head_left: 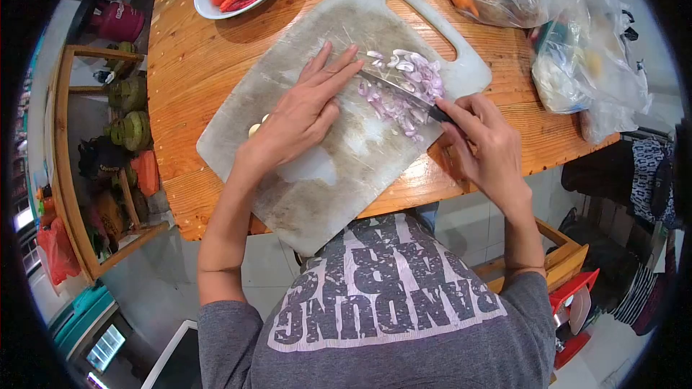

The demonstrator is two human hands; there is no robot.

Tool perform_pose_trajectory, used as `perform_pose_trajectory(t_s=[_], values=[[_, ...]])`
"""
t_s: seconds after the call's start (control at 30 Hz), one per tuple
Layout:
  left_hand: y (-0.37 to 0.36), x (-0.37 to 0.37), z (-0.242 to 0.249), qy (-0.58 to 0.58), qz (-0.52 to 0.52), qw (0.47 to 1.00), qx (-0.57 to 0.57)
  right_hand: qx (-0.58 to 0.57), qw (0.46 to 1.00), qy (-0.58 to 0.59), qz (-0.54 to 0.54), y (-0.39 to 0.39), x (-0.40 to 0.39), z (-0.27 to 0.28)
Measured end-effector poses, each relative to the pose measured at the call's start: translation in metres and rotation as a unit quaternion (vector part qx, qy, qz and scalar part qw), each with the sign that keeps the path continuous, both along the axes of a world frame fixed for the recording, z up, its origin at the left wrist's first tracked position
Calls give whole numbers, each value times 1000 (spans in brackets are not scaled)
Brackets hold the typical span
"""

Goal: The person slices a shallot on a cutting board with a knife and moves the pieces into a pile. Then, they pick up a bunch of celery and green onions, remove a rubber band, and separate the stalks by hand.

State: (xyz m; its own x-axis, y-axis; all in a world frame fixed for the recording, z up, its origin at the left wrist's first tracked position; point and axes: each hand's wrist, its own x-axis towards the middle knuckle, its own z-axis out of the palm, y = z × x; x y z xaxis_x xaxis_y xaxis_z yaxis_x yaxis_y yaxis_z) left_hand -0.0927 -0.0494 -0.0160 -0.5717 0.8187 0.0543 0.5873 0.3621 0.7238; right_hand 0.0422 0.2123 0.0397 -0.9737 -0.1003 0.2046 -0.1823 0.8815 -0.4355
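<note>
A worn white cutting board [303, 209] lies on the wooden table, its handle slot toward the upper right. Chopped purple shallots [414, 83] are heaped on its right part. My right hand [486, 140] grips the black handle of a knife [404, 91], whose blade lies across the shallots and points to the upper left. My left hand [303, 108] rests over the board with its fingers stretched toward the knife's tip. Beside the left wrist, partly hidden by it, are small pale cloves [254, 130].
A white bowl [204, 3] of red chilies and tomatoes stands at the table's upper left. Clear plastic bags [587, 65] with carrots and other produce lie at the upper right. The wooden table's [176, 122] front edge is close to my body. A wooden shelf [68, 166] stands left.
</note>
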Motion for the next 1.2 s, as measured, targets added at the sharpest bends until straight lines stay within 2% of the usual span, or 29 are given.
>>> perform_pose_trajectory(t_s=[0.13,0.23,0.37,0.5,0.73,0.93,1.03,1.2], values=[[-5,-9,13,-16,16,999,25,3,1000,22,22,14,-10,6],[-12,-17,18,-27,-7,999,31,-62,998,1,19,4,4,10],[-21,-7,31,-35,14,999,12,-137,990,-40,-2,-3,37,-13],[-21,-3,26,-14,14,1000,-5,-85,995,-49,1,1,40,-19],[-14,-13,16,9,38,999,7,-51,998,21,21,15,6,-25],[-12,-16,17,16,44,999,14,-103,993,-35,47,12,14,-9],[-13,-18,14,27,52,998,20,-88,993,-27,71,7,16,-17],[-10,-16,18,11,53,999,8,-85,996,-15,24,10,6,-22]])
